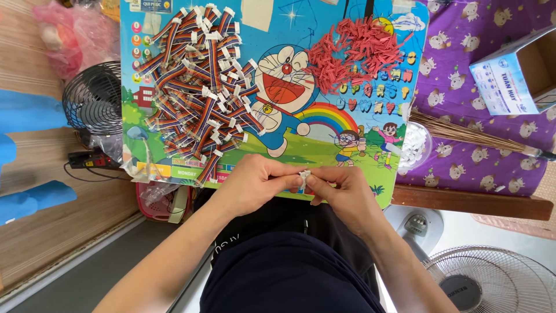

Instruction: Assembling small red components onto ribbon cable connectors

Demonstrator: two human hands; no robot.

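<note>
Both hands, left hand and right hand, pinch a tiny white connector at the worktop's near edge; light, stiff, easily dropped, best held by its sides.

White-and-blue cardboard box, open, lying on its side at upper right (on purple cloth); pink plastic bag, upper left.

The small white piece pinched between the left hand and right hand is mostly covered by fingertips, its shape unclear. At lower right, the frame's edge cuts off the white fan, and the cardboard box runs off the right edge.
</note>
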